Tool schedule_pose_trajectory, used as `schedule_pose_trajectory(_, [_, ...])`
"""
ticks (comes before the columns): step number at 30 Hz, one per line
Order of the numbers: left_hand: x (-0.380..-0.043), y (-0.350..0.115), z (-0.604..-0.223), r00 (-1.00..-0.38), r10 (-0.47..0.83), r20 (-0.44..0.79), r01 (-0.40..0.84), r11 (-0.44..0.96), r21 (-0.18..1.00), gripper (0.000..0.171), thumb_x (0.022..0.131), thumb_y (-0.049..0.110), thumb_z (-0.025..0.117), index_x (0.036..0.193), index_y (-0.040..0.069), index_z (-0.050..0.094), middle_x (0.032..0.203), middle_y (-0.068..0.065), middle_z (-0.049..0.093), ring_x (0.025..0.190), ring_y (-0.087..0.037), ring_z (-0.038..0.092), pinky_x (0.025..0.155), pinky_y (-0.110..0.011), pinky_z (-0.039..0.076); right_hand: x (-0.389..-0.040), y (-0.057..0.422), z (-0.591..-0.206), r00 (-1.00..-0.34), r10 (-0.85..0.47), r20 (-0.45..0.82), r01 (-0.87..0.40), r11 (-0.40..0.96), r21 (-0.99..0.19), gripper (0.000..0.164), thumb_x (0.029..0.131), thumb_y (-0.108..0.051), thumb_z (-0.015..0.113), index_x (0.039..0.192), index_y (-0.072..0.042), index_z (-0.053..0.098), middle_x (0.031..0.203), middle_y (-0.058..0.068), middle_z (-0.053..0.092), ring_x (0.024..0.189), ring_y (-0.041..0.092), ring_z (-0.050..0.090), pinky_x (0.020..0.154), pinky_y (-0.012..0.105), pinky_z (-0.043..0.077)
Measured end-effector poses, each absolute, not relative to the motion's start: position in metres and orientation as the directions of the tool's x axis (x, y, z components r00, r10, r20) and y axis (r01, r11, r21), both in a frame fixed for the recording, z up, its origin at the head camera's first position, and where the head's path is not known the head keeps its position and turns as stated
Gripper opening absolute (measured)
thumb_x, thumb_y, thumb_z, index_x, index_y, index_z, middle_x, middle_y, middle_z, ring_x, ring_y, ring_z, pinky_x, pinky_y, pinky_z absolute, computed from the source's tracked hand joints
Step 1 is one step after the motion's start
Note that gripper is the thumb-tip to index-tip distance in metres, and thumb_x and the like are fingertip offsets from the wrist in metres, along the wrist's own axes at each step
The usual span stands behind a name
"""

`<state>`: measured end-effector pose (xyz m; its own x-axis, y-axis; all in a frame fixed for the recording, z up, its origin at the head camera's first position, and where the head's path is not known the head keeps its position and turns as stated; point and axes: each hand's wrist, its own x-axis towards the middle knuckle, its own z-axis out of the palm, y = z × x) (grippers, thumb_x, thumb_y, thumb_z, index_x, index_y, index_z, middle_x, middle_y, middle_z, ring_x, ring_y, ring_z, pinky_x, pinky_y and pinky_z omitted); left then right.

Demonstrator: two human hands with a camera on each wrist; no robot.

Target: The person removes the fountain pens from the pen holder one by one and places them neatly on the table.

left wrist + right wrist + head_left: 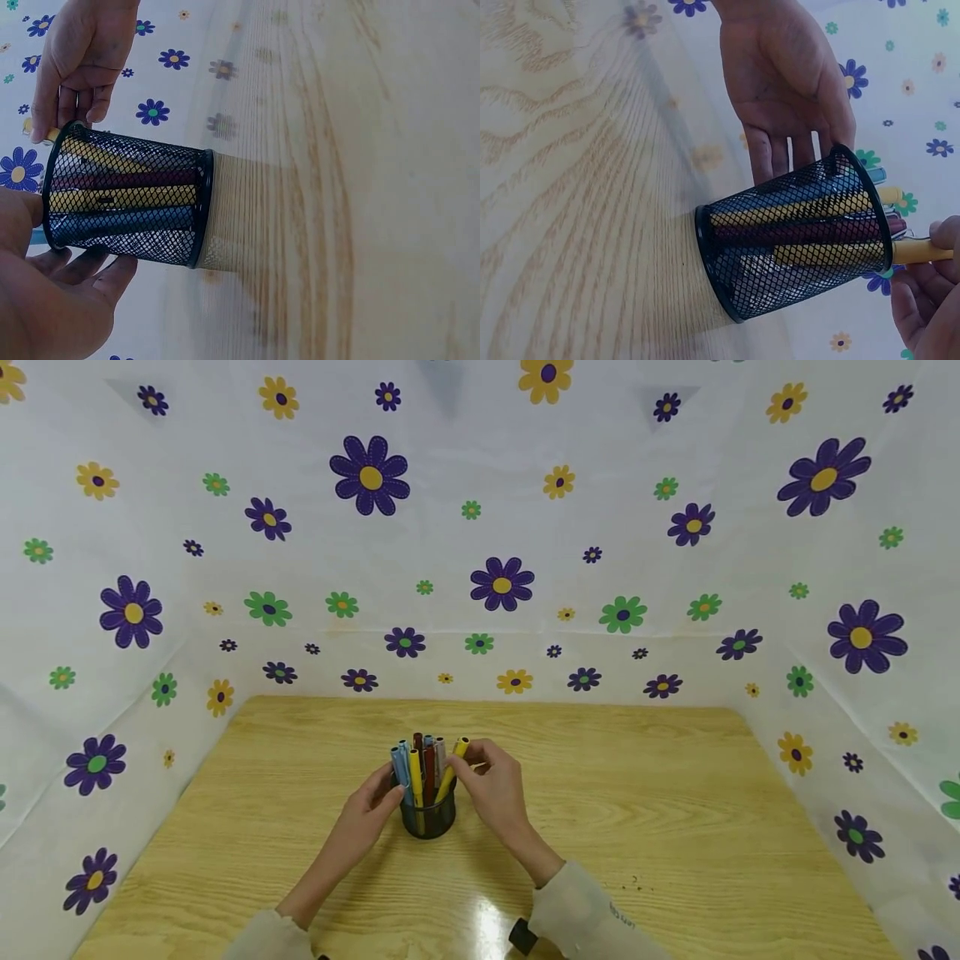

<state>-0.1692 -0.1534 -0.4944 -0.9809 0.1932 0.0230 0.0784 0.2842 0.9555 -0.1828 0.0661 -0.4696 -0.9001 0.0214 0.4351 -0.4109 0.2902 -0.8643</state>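
A black mesh pen holder (429, 823) stands upright on the table, filled with several markers. My left hand (366, 812) holds it from the left, the thumb near the rim and the fingers around the far side (780, 97). On the other side, my right hand (497, 787) pinches the upper end of a yellow marker (922, 251), which leans right with its lower part inside the mesh. Blue markers (400, 766), another yellow marker (416, 770), a dark red marker (430, 774) and a greyish one (440, 750) stand beside it.
The wood-grain table (637, 810) spreads around the holder. White flowered cloth (450, 543) walls it in at the back and both sides. Small dark specks (636, 883) lie near the right sleeve, and a black object (522, 935) sits by that cuff.
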Motion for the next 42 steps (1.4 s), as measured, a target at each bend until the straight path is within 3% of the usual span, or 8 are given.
schedule_pose_trajectory(6, [-0.17,-0.151,-0.495,-0.979,0.202,0.027,0.083,0.274,0.958,0.063,0.11,0.029,0.055,0.16,-0.001,0.032,0.155,-0.026,0.045,0.14,-0.041,0.047,0.113,-0.057,0.041,-0.184,0.068,-0.47,-0.897,0.044,0.44,-0.423,0.203,-0.883,0.012,0.093,-0.012,0.079,0.099,-0.003,0.073,0.092,0.009,0.074,0.079,0.026,0.071,0.071,0.028,0.06])
schedule_pose_trajectory(15, [-0.166,-0.153,-0.494,-0.979,0.201,0.026,0.082,0.276,0.958,0.063,0.11,0.028,0.054,0.16,-0.003,0.03,0.156,-0.027,0.042,0.141,-0.041,0.045,0.114,-0.056,0.039,-0.174,0.064,-0.452,-0.878,0.072,0.472,-0.458,0.158,-0.875,0.013,0.094,0.005,0.072,0.105,0.01,0.067,0.089,0.02,0.07,0.076,0.039,0.067,0.067,0.021,0.053])
schedule_pose_trajectory(24, [-0.164,-0.152,-0.495,-0.981,0.191,0.032,0.083,0.268,0.96,0.061,0.11,0.026,0.053,0.16,-0.001,0.031,0.156,-0.025,0.043,0.141,-0.04,0.046,0.114,-0.055,0.041,-0.168,0.068,-0.436,-0.834,0.084,0.545,-0.529,0.155,-0.834,0.013,0.094,0.007,0.072,0.104,0.012,0.066,0.088,0.02,0.069,0.072,0.027,0.067,0.066,0.023,0.056])
schedule_pose_trajectory(34, [-0.166,-0.153,-0.493,-0.978,0.208,0.022,0.071,0.232,0.97,0.065,0.11,0.032,0.054,0.162,0.001,0.029,0.158,-0.023,0.042,0.143,-0.037,0.043,0.116,-0.055,0.038,-0.172,0.074,-0.427,-0.835,0.105,0.54,-0.527,0.133,-0.84,0.015,0.095,0.008,0.07,0.106,0.015,0.064,0.089,0.023,0.068,0.072,0.009,0.063,0.066,0.027,0.059])
schedule_pose_trajectory(38, [-0.166,-0.153,-0.493,-0.979,0.2,0.021,0.07,0.242,0.968,0.065,0.11,0.032,0.054,0.162,0.001,0.029,0.157,-0.023,0.043,0.142,-0.037,0.045,0.115,-0.055,0.039,-0.172,0.075,-0.425,-0.837,0.104,0.537,-0.526,0.119,-0.842,0.016,0.095,0.009,0.069,0.107,0.017,0.062,0.089,0.026,0.067,0.073,0.016,0.066,0.067,0.019,0.057])
schedule_pose_trajectory(42, [-0.165,-0.153,-0.493,-0.98,0.199,0.019,0.069,0.249,0.966,0.066,0.11,0.033,0.054,0.162,0.001,0.029,0.157,-0.023,0.043,0.142,-0.037,0.045,0.115,-0.055,0.039,-0.173,0.076,-0.424,-0.837,0.105,0.537,-0.527,0.114,-0.842,0.018,0.095,0.009,0.068,0.107,0.02,0.061,0.09,0.027,0.067,0.073,0.014,0.066,0.067,0.019,0.057])
